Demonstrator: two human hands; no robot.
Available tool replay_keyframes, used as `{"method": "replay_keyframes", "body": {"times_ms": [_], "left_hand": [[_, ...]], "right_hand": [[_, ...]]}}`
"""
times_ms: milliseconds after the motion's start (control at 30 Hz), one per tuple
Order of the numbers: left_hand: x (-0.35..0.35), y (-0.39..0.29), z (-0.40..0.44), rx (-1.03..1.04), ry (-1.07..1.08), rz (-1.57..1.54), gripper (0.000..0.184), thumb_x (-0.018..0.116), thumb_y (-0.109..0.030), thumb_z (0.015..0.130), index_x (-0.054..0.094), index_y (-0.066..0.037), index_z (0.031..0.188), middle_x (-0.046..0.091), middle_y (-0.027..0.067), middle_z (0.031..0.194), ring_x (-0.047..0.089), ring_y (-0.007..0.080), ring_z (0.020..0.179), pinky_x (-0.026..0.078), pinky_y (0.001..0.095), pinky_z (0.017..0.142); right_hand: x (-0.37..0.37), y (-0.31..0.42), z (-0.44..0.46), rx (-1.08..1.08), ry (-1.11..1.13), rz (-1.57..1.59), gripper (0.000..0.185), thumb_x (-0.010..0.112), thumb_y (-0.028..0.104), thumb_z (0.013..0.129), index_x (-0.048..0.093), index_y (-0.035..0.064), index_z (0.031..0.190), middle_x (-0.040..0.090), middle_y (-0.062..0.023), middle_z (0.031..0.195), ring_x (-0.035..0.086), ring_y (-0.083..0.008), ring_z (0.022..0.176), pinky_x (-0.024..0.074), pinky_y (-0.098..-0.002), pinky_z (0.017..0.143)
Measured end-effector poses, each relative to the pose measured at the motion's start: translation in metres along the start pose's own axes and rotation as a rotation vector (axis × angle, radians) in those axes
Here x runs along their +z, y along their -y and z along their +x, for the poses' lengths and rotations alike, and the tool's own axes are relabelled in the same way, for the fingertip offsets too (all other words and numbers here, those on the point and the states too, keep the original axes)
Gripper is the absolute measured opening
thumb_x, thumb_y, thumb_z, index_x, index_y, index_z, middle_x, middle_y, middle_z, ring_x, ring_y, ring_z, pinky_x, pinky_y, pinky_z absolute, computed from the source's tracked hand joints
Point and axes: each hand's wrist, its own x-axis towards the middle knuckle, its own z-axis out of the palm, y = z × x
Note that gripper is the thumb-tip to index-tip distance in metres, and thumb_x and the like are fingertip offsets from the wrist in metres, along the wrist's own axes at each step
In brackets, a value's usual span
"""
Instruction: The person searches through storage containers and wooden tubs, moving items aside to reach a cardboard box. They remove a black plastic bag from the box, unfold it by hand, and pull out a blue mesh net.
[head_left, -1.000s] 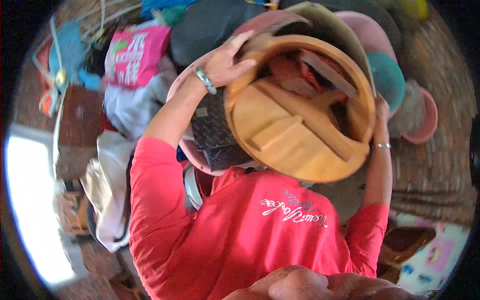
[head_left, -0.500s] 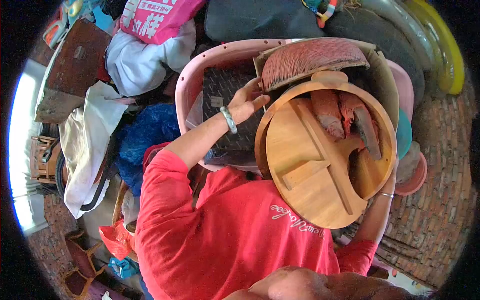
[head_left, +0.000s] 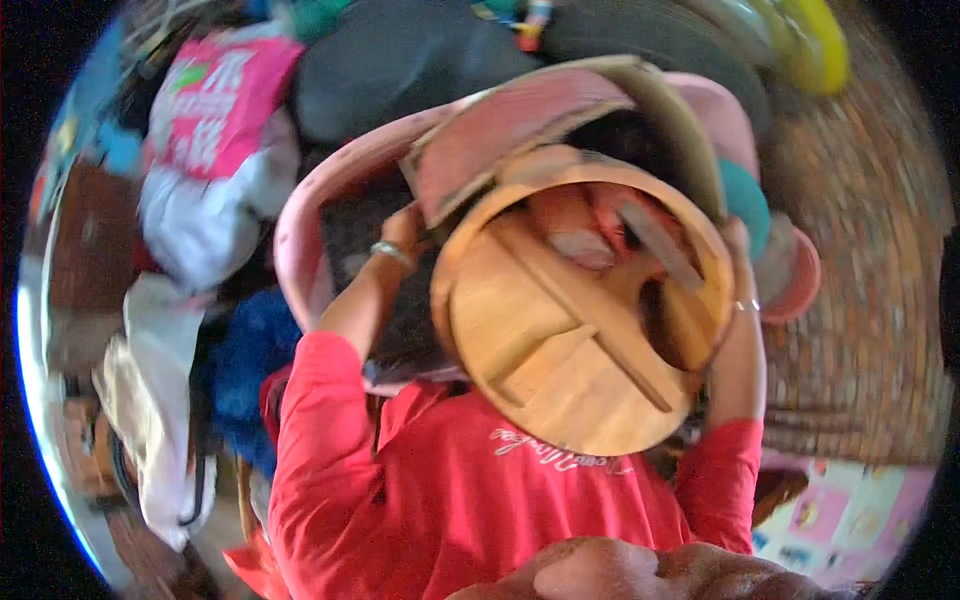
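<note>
My left hand is at the left side of a cardboard box, its fingers bent against the box's edge. My right hand is at the right side, gripping around the box's edge beside the wooden tub; motion blur softens its fingers. A round wooden tub sits tilted in the box, close to my shirt. Across its opening lies a flat wooden lid with battens. Reddish items with a grey piece show inside the tub. Behind it stands a curved, pinkish-red rough piece.
A pink plastic tub surrounds the box, with dark contents on its left. Left of it are blue plastic, a white cloth and a pink-and-white bag. To the right are a teal bowl, a pink basin and brick floor.
The view has swung, so most things sit further left. My left hand's fingers are more bent at the box's edge. More of my right hand shows beside the wooden tub.
</note>
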Motion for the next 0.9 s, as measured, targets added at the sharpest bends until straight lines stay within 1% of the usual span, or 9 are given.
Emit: {"method": "replay_keyframes", "body": {"times_ms": [33, 133, 200, 300, 400, 467, 600, 800, 900], "left_hand": [[0.029, -0.022, -0.021, -0.065, -0.056, -0.002, 0.033, 0.044, -0.026, 0.089, 0.056, -0.010, 0.115, 0.060, 0.0078, 0.114, 0.056, 0.0243, 0.104, 0.042, 0.0438, 0.090], [0.057, -0.037, -0.018, -0.057, -0.024, 0.256, 0.036, 0.043, -0.029, 0.089, 0.053, -0.010, 0.118, 0.056, 0.0077, 0.117, 0.052, 0.0244, 0.108, 0.041, 0.0429, 0.093], [0.075, -0.051, -0.016, 0.014, 0.024, 0.537, 0.039, 0.043, -0.031, 0.089, 0.051, -0.011, 0.120, 0.054, 0.0077, 0.120, 0.050, 0.0245, 0.110, 0.039, 0.0423, 0.094], [0.101, -0.070, -0.010, 0.162, 0.097, 0.961, 0.042, 0.042, -0.035, 0.089, 0.048, -0.011, 0.123, 0.051, 0.0077, 0.124, 0.047, 0.0246, 0.114, 0.037, 0.0414, 0.096], [0.116, -0.085, -0.011, 0.342, 0.151, 1.322, 0.046, 0.042, -0.038, 0.088, 0.045, -0.012, 0.126, 0.048, 0.0076, 0.127, 0.043, 0.0248, 0.117, 0.036, 0.0405, 0.099], [0.119, -0.083, -0.017, 0.434, 0.188, 1.491, 0.049, 0.041, -0.040, 0.088, 0.043, -0.012, 0.128, 0.046, 0.0076, 0.130, 0.041, 0.0249, 0.120, 0.034, 0.0399, 0.100], [0.119, -0.082, -0.034, 0.510, 0.267, 1.632, 0.054, 0.040, -0.044, 0.088, 0.039, -0.013, 0.132, 0.042, 0.0075, 0.135, 0.037, 0.0250, 0.125, 0.032, 0.0387, 0.103], [0.119, -0.091, -0.043, 0.573, 0.340, 1.697, 0.061, 0.039, -0.049, 0.088, 0.034, -0.013, 0.138, 0.036, 0.0075, 0.141, 0.031, 0.0253, 0.131, 0.029, 0.0372, 0.107], [0.122, -0.093, -0.045, 0.549, 0.371, 1.679, 0.061, 0.039, -0.049, 0.089, 0.034, -0.013, 0.138, 0.036, 0.0075, 0.141, 0.031, 0.0253, 0.131, 0.028, 0.0374, 0.107]], "right_hand": [[-0.004, 0.013, 0.000, 0.023, 0.014, -0.040, 0.040, 0.063, 0.036, 0.077, 0.066, -0.0033, 0.077, 0.062, -0.0275, 0.081, 0.062, -0.0399, 0.084, 0.0479, -0.0441, 0.074], [-0.015, 0.033, -0.010, 0.037, -0.098, 0.000, 0.032, 0.061, 0.028, 0.075, 0.065, -0.0031, 0.069, 0.062, -0.0272, 0.078, 0.062, -0.0396, 0.081, 0.0488, -0.0446, 0.074], [0.006, 0.002, 0.007, -0.186, -0.006, -0.220, 0.022, 0.058, 0.018, 0.071, 0.066, -0.0023, 0.069, 0.062, -0.0262, 0.078, 0.063, -0.0387, 0.081, 0.0498, -0.0438, 0.074], [-0.014, 0.037, -0.018, -0.056, -0.149, -0.070, 0.019, 0.054, 0.012, 0.067, 0.067, -0.0019, 0.071, 0.063, -0.0250, 0.078, 0.063, -0.0376, 0.079, 0.0508, -0.0432, 0.075], [-0.013, 0.040, -0.021, -0.017, -0.127, -0.045, 0.019, 0.056, 0.011, 0.066, 0.067, -0.0011, 0.074, 0.063, -0.0253, 0.079, 0.064, -0.0371, 0.079, 0.0513, -0.0436, 0.074], [-0.016, 0.042, -0.028, 0.013, -0.023, -0.079, 0.017, 0.058, 0.012, 0.066, 0.067, -0.0004, 0.074, 0.063, -0.0254, 0.079, 0.064, -0.0370, 0.079, 0.0514, -0.0442, 0.074], [-0.019, 0.050, -0.046, 0.019, -0.033, -0.075, 0.016, 0.059, 0.011, 0.067, 0.066, -0.0012, 0.074, 0.063, -0.0242, 0.081, 0.062, -0.0384, 0.081, 0.0508, -0.0441, 0.076], [-0.027, 0.047, -0.089, 0.173, -0.028, -0.063, 0.018, 0.059, 0.009, 0.067, 0.067, -0.0014, 0.080, 0.063, -0.0257, 0.085, 0.061, -0.0391, 0.087, 0.0489, -0.0446, 0.078], [-0.038, 0.050, -0.117, 0.160, -0.078, -0.036, 0.015, 0.058, 0.008, 0.068, 0.064, 0.0000, 0.079, 0.062, -0.0242, 0.080, 0.061, -0.0399, 0.081, 0.0485, -0.0460, 0.074]]}}
